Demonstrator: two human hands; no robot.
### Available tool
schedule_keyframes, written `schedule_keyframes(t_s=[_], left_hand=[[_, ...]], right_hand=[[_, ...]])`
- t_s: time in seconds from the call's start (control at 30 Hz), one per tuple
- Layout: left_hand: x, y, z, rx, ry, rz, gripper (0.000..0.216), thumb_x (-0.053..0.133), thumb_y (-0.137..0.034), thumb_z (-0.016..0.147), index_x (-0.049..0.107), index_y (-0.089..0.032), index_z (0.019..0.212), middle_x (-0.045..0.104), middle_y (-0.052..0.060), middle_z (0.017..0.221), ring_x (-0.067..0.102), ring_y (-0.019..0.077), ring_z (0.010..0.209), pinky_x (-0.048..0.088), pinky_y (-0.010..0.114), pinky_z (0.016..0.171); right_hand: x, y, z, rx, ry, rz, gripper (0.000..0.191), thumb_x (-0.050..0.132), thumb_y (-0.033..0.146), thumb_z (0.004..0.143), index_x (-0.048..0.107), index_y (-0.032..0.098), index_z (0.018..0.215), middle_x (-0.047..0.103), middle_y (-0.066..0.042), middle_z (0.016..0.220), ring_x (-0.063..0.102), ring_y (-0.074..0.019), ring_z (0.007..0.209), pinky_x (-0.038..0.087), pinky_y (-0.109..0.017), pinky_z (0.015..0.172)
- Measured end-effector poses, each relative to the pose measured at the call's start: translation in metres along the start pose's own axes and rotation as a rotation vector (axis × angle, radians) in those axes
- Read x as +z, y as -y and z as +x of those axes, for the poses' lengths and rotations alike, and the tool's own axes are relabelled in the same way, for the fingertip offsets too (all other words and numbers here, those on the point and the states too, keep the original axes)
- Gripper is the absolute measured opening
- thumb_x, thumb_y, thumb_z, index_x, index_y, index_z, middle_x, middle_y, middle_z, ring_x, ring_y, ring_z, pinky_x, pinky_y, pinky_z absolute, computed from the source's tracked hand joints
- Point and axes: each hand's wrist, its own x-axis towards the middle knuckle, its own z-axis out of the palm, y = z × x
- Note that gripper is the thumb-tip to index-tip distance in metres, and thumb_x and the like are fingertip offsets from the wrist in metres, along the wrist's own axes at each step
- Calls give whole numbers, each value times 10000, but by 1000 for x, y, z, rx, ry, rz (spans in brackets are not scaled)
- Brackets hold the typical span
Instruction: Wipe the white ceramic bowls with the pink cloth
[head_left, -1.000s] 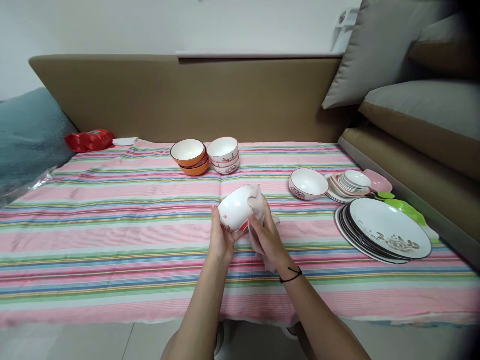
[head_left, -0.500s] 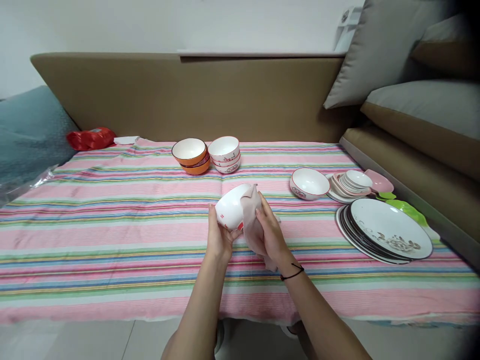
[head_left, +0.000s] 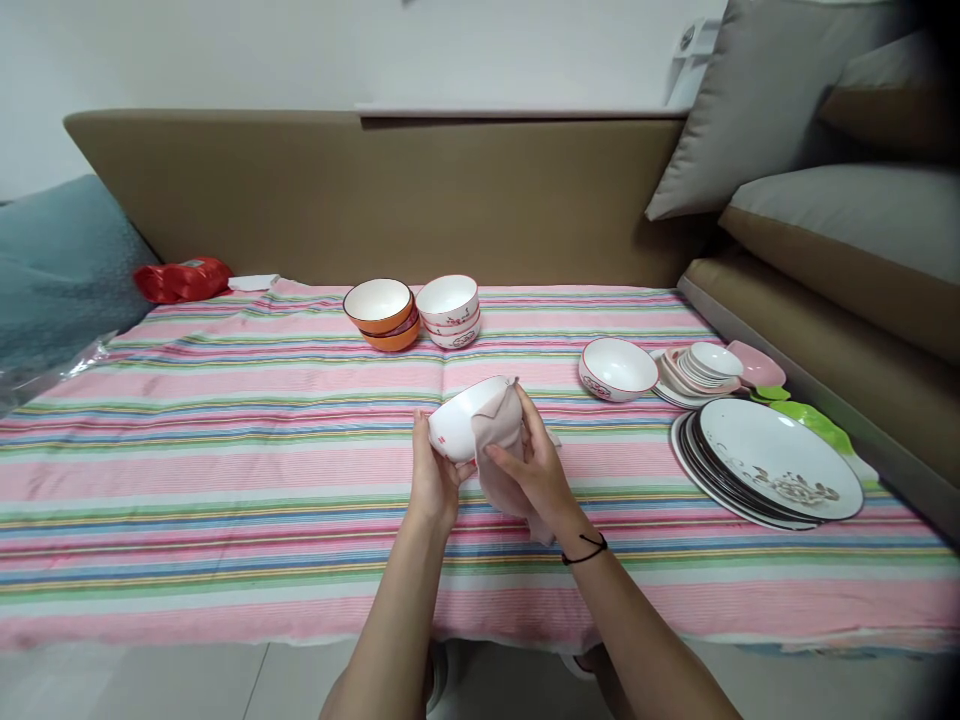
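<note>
Head view: white bowl (head_left: 453,424) tilted, red-marked, partly under pinkish-grey cloth (head_left: 499,425).

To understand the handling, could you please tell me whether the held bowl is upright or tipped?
Tipped: the bowl slants, its visible edge rising toward the cloth.

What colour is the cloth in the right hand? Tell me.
The cloth is pale greyish pink, seen in the head view.

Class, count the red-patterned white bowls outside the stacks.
2: a tilted bowl in the left hand, partly covered by the beige cloth; another bowl upright on the tablecloth, left of small dishes. Others may be hidden.
</note>
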Motion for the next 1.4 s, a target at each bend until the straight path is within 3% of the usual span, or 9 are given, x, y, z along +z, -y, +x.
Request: schedule_keyframes(t_s=[0.23,0.4,0.57,0.83,1.1,1.27,1.4], left_hand=[[-1,0,2,15,56,24,557,570,-615,821,601,-199,1191,693,82,1052,681,183,830,564,229,593],[0,0,1,42,40,29,506,628,-544,813,569,-226,1202,650,77,1169,667,181,894,576,232,628],[-2,-2,0,21,112,20,481,575,-537,851,584,-231,1223,631,86,1240,662,228,983,602,310,722],[-1,-4,-1,29,121,4,480,574,-538,851,598,-233,1221,643,84,1243,655,250,1038,594,338,788],[-4,2,3,57,64,78,548,660,-571,769,589,-205,1170,678,80,1071,672,189,879,567,241,626],[-2,0,1,39,77,54,501,643,-548,789,601,-220,1165,675,66,1089,666,182,869,577,247,641],[0,-2,-1,7,109,33,468,571,-534,846,604,-230,1200,652,75,1205,667,217,950,594,281,679]], right_hand=[[0,5,0,32,-50,43,810,720,385,793,302,344,1485,330,21,1547,297,-217,1428,248,-387,1183],[-2,2,2,67,-61,110,655,672,428,830,413,334,1424,476,8,1453,387,-231,1374,314,-404,1148],[-2,0,1,162,-114,118,508,634,504,839,553,274,1285,615,-40,1290,490,-264,1278,372,-424,1101],[-2,2,1,174,-111,103,532,623,519,842,529,289,1312,592,-23,1327,472,-250,1299,375,-399,1102],[-4,-3,0,27,-38,-7,904,757,413,744,264,325,1496,303,-1,1557,275,-233,1435,225,-422,1197],[-5,-3,2,19,-41,-22,813,707,435,797,294,322,1487,308,4,1557,279,-221,1434,225,-399,1194],[-3,3,3,51,-65,36,649,636,471,850,405,299,1432,484,-17,1447,421,-230,1347,332,-384,1134]])
